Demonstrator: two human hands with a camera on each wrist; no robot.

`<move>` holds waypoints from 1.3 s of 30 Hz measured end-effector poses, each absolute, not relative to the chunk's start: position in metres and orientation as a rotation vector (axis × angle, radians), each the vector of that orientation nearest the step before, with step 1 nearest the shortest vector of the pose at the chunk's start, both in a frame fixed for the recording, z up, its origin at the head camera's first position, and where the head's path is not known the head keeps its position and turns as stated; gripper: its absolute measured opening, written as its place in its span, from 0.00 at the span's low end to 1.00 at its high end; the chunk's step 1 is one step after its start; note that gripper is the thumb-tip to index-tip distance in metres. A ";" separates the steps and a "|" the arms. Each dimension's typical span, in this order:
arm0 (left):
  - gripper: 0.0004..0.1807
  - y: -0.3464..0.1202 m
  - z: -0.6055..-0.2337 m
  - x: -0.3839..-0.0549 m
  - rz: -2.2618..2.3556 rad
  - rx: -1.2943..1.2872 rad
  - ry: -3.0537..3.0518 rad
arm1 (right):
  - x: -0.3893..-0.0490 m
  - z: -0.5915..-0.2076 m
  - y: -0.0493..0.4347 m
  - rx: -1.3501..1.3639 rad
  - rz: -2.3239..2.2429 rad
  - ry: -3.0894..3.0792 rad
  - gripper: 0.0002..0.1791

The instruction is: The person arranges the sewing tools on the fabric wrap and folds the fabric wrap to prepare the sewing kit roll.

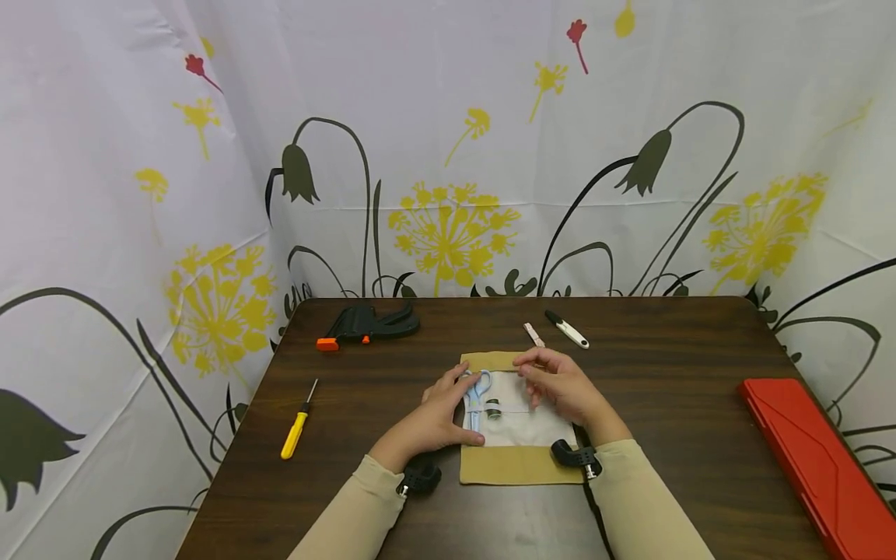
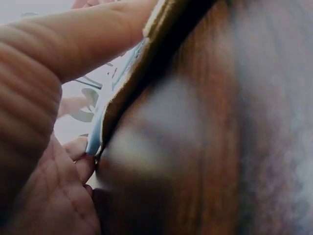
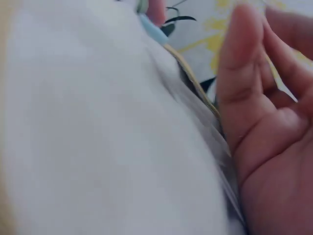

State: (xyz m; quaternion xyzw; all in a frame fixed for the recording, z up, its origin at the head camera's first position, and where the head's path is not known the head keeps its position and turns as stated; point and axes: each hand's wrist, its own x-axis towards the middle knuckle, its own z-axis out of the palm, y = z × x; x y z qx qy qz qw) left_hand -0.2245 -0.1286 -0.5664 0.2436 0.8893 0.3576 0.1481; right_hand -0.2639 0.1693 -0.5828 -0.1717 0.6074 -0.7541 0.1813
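- The white cloth lies on a tan sheet at the middle of our dark wooden table; light-blue scissors and a small dark spool rest on it.
- Our left hand rests on the cloth's left edge, fingers relaxed, beside the scissors.
- Our right hand hovers over the cloth; we cannot tell whether it pinches anything.
- A flat red case lies at the right.

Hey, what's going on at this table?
A person has both hands on a white cloth lying on a tan mat. The left hand touches blue scissors beside a small dark spool; the right hand rests on the cloth's far edge. A yellow screwdriver and red case lie aside.
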 end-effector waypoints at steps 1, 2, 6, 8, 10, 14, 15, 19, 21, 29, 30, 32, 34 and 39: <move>0.59 -0.128 -0.566 -0.224 1.030 0.707 2.558 | -0.265 -0.584 0.174 -0.481 -2.185 1.713 0.21; 0.57 -0.128 -0.566 -0.224 1.021 0.710 2.561 | -0.267 -0.584 0.180 -0.475 -2.234 1.717 0.21; 0.48 -0.127 -0.564 -0.222 0.996 0.722 2.567 | -0.273 -0.585 0.207 -0.363 -2.372 1.806 0.17; 0.44 -0.127 -0.564 -0.221 0.974 0.728 2.575 | -0.275 -0.584 0.223 -0.261 -2.391 1.896 0.16; 0.41 -0.127 -0.563 -0.220 0.964 0.731 2.578 | -0.275 -0.583 0.238 -0.156 -2.382 2.006 0.16; 0.38 -0.126 -0.562 -0.218 0.963 0.731 2.577 | -0.271 -0.580 0.263 -0.026 -2.180 2.344 0.21; 0.38 -0.126 -0.562 -0.218 0.968 0.726 2.575 | -0.271 -0.580 0.267 -0.018 -2.115 2.410 0.21; 0.35 -0.124 -0.561 -0.219 0.989 0.690 2.577 | -0.271 -0.579 0.273 -0.057 -1.891 2.548 0.22; 0.33 -0.124 -0.562 -0.220 1.016 0.657 2.578 | -0.272 -0.580 0.271 -0.101 -1.782 2.596 0.22; 0.30 -0.122 -0.563 -0.223 1.066 0.529 2.607 | -0.278 -0.585 0.265 -0.246 -1.494 2.772 0.21; 0.30 -0.122 -0.564 -0.223 1.060 0.519 2.618 | -0.278 -0.585 0.264 -0.244 -1.478 2.784 0.21; 0.30 -0.122 -0.565 -0.224 1.047 0.502 2.646 | -0.277 -0.584 0.264 -0.231 -1.455 2.805 0.21; 0.30 -0.122 -0.565 -0.224 1.027 0.480 2.671 | -0.277 -0.584 0.263 -0.213 -1.435 2.822 0.21; 0.30 -0.123 -0.564 -0.223 1.023 0.461 2.694 | -0.278 -0.584 0.262 -0.174 -1.410 2.890 0.18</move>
